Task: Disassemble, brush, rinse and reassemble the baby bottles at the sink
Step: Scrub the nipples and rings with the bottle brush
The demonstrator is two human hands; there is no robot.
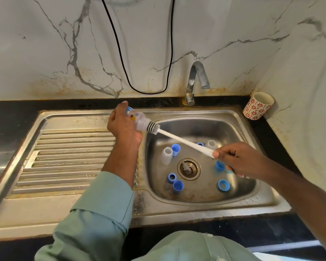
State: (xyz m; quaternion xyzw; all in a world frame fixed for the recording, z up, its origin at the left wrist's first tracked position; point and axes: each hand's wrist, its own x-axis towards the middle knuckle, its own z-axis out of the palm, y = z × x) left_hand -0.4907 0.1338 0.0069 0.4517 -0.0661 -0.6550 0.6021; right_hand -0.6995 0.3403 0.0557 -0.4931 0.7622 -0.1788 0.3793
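**A:** Status at that frame?

**B:** I had my left hand wrapped round the clear plastic baby bottle with the cartoon print, held on its side over the sink's edge, mouth pointing to 4 o'clock. That way the opening faced the brush and drips fell into the steel sink basin.

**A:** Right hand?

**B:** My right hand pinched the tail of the long white bottle brush with grey bristles, fingers curled. Bristle head sat just at the bottle mouth, part in. Holding the far end gave reach, I'd say.

**A:** Loose parts?

**B:** In the basin round the drain: blue plastic caps and rings at 7, 5 and 11 o'clock, translucent cap at 10. Kept low so nothing rolled off, probably.

**A:** Tap?

**B:** Chrome tap at 12, no water visible. Brushing stage, rinse not started.
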